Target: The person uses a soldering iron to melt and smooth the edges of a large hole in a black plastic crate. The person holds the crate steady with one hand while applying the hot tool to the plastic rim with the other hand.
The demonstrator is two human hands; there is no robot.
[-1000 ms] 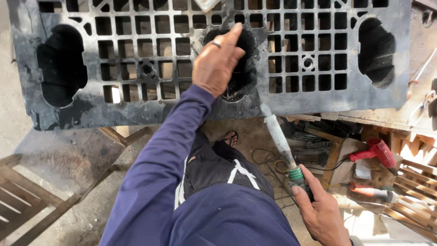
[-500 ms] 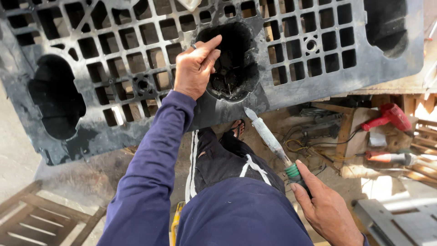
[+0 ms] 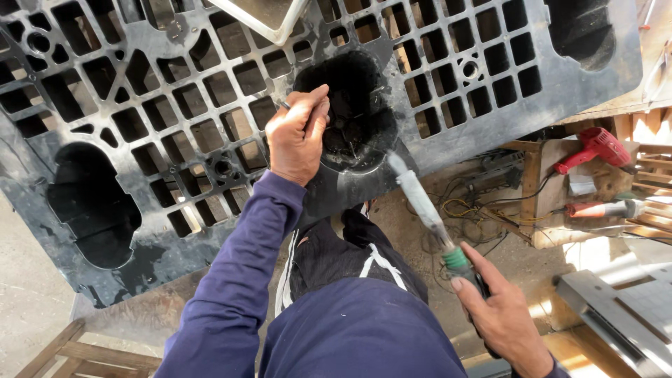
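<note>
Fingers of left hand (image 3: 297,136) pinch a thin rod against black pallet (image 3: 161,91); right hand (image 3: 500,318) grips heat tool (image 3: 427,206)

- Black plastic pallet (image 3: 210,119): top, left and right edges cut off by the frame; full outline not recoverable.
- Left hand (image 3: 297,137): pinches a thin dark rod (image 3: 285,105); only a short end shows, the rest hidden behind the fingers. Kind undetermined.
- Round pocket (image 3: 353,112) beside that hand: interior in deep shadow, contents unreadable.
- Right hand (image 3: 500,318): wrist runs off the bottom edge; palm hides the tool's grip.
- Grey nozzle (image 3: 418,196) of the tool: motion-blurred; whether the tip touches the pallet cannot be judged.
- Pale angular piece (image 3: 260,17) at top: cropped, identity unclear.
- Red power tool (image 3: 595,148): partly behind timber.
</note>
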